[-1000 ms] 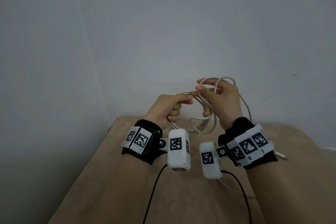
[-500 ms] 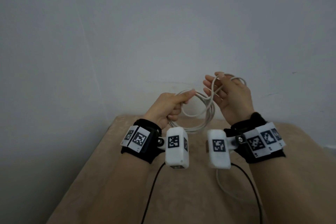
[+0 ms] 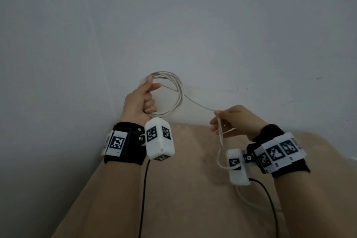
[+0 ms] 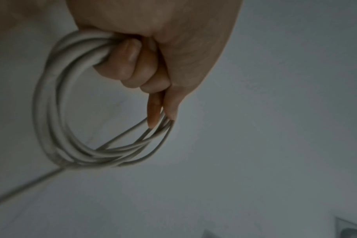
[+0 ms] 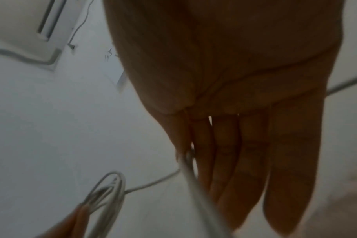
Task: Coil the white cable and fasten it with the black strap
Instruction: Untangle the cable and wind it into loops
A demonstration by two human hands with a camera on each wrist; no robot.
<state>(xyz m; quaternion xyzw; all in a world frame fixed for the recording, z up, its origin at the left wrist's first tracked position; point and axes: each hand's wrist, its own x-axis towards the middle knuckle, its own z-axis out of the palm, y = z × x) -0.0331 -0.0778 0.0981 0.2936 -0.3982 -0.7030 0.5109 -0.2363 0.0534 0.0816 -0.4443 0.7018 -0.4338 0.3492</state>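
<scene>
My left hand [image 3: 141,100] is raised above the table's far edge and grips the white cable [image 3: 178,91], wound into several loops. In the left wrist view its curled fingers [image 4: 132,61] close round the top of the coil [image 4: 51,112]. One loose strand runs from the coil down to my right hand [image 3: 235,121], which pinches it between thumb and index finger; the other fingers [image 5: 255,161] lie nearly straight. Below the pinch the cable tail [image 3: 219,158] hangs past the right wrist camera towards the table. The black strap is not in view.
A tan table [image 3: 193,199] lies below both hands, against a plain grey wall [image 3: 193,25]. Black wires [image 3: 144,189] trail from the wrist cameras. A wall-mounted air conditioner [image 5: 24,29] shows in the right wrist view.
The hands have moved apart. My left hand has risen to the left with the coil, and my right hand has dropped to the right along the loose strand.
</scene>
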